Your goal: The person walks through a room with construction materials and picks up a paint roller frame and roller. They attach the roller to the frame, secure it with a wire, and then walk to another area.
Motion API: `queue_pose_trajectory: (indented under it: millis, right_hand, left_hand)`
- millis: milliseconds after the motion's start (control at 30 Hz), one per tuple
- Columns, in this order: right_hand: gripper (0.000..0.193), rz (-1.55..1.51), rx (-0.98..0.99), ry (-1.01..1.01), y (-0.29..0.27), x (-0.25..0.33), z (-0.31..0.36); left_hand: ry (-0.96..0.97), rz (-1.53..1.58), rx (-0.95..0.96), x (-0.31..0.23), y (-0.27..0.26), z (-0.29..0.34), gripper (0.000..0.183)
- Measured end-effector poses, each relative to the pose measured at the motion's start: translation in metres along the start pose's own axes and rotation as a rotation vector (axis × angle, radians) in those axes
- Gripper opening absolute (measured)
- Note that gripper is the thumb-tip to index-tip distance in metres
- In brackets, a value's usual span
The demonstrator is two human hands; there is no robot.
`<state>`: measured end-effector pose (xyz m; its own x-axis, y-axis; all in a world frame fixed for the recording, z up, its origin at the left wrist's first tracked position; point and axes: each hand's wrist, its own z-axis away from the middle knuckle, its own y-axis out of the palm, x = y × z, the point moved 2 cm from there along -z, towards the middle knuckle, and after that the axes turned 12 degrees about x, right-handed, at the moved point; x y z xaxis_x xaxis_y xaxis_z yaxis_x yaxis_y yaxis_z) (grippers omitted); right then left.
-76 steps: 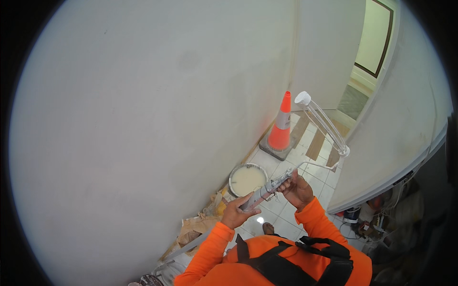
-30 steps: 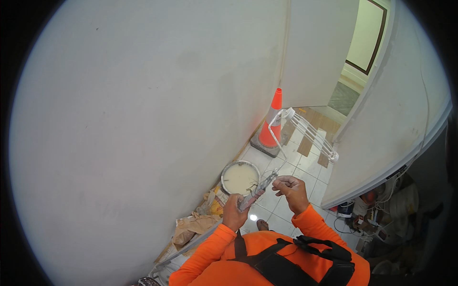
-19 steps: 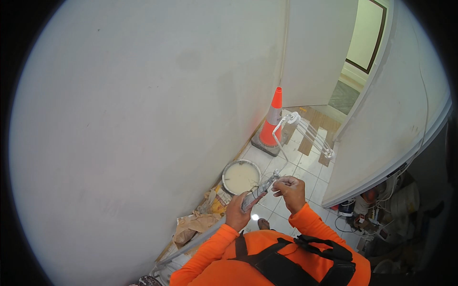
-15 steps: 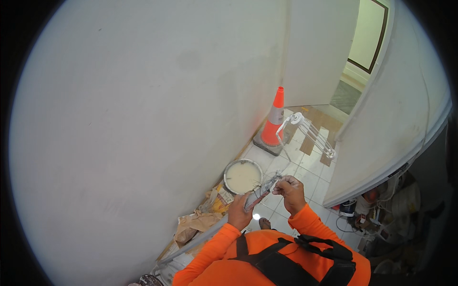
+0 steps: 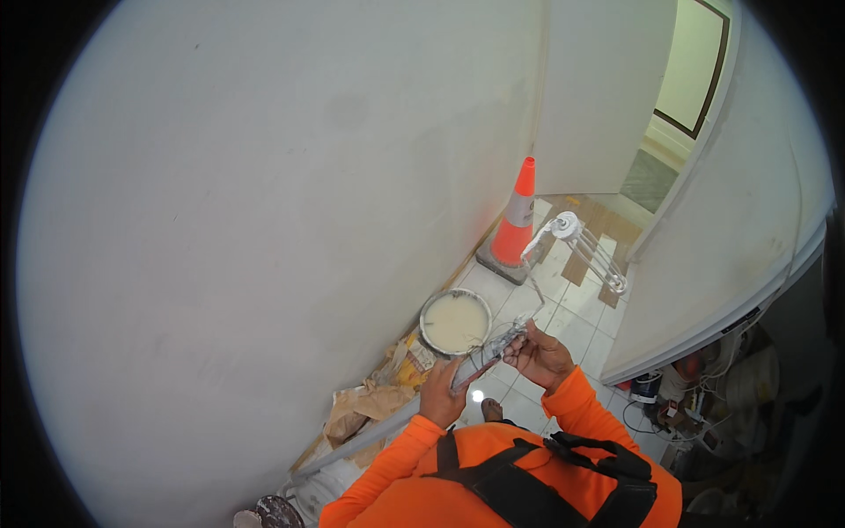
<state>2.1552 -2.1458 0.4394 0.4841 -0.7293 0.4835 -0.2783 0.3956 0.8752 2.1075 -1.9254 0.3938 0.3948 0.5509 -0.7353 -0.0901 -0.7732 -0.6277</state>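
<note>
Before me is a paint roller frame with a bare white wire cage [image 5: 594, 255] and a bent rod, coated in white. Its grey and reddish handle [image 5: 475, 368] points back toward me. My left hand [image 5: 442, 394] is wrapped round the near end of this handle. At the far end my right hand [image 5: 541, 359] has its fingers curled against the handle, where thin loose wire loops around it. What the right fingertips pinch is too small to make out.
A bucket of cream-coloured liquid [image 5: 455, 323] stands by the left wall. Behind it is an orange traffic cone [image 5: 513, 229]. Crumpled brown paper bags [image 5: 356, 412] and a grey pole [image 5: 374, 436] lie at lower left. Cables and tools [image 5: 673, 396] are piled at right.
My right hand has turned and its fingers have moved from a raised pinch to the side of the handle. The left hand keeps its hold. The view has shifted slightly.
</note>
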Motion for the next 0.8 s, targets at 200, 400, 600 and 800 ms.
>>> queue_pose_trajectory:
  millis: [200,400,600,800]
  right_hand:
    - [0.024,0.062,0.093,0.03,0.004,0.004,0.003]
    - [0.023,0.07,0.114,0.032,0.003,0.004,0.005]
    - [0.02,0.238,0.031,0.068,0.003,0.015,0.014]
    - [0.053,0.857,-0.187,-0.298,0.047,0.041,0.012]
  left_hand:
    - [0.013,0.025,-0.001,0.0,-0.001,0.003,0.052]
    - [0.008,0.022,0.022,0.001,0.001,0.002,0.053]
    - [-0.018,0.024,0.031,-0.003,0.002,0.0,0.053]
    - [0.039,0.026,0.005,0.011,0.009,-0.001,0.041]
